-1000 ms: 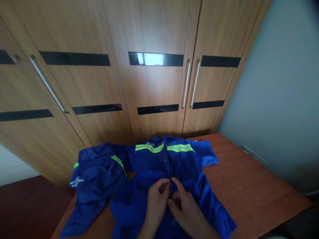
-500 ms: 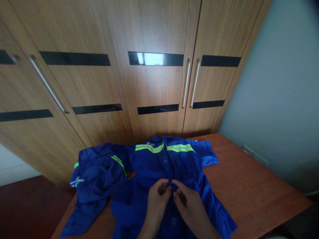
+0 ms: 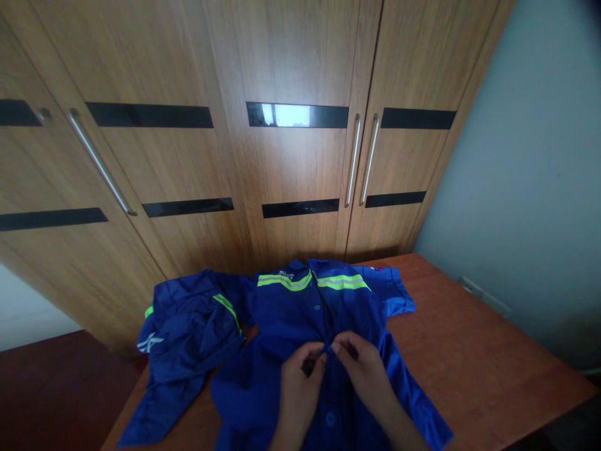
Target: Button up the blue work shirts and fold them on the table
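A blue work shirt with yellow-green reflective stripes across the chest lies front up on the brown wooden table. My left hand and my right hand meet over the shirt's front placket, fingers pinched on the cloth at a button. One round blue button shows below my hands, another above them. A second blue garment with a reflective stripe lies crumpled to the left, hanging partly over the table's edge.
A tall wooden wardrobe with black inlay strips and long metal handles stands right behind the table. A grey wall closes the right side. Dark red floor shows at the lower left.
My hands have drawn closer together on the placket and shifted slightly up the shirt. The view has tilted a little. The garments lie as before.
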